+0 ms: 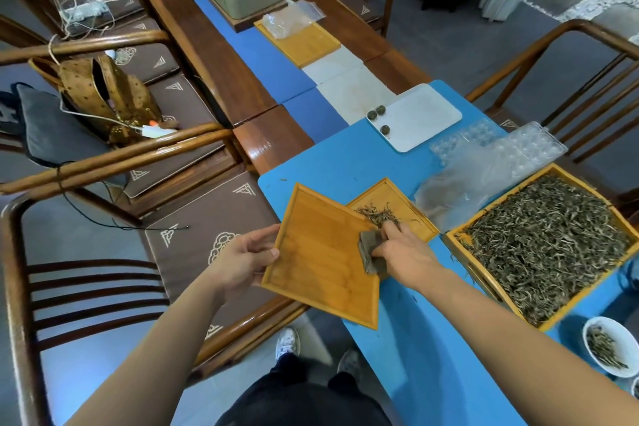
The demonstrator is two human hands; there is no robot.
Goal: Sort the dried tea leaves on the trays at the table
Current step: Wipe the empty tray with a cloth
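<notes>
My left hand (242, 261) grips the left edge of a bare bamboo tray (318, 252), which is tilted over the edge of the blue table. My right hand (401, 252) holds a folded grey cloth (371, 254) against the right side of that tray. Behind it lies a smaller bamboo tray (397, 201) with a small pile of dried tea leaves (378, 214) by my fingertips. At the right stands a large bamboo tray (456, 235) heaped with dried tea leaves (546, 245).
A white bowl (610, 351) with a few leaves sits at the front right. A white tray (425, 117) carries three tea balls (377, 111). Clear plastic blister sheets (501, 152) lie beyond the big tray. Wooden chairs (103, 162) stand to the left.
</notes>
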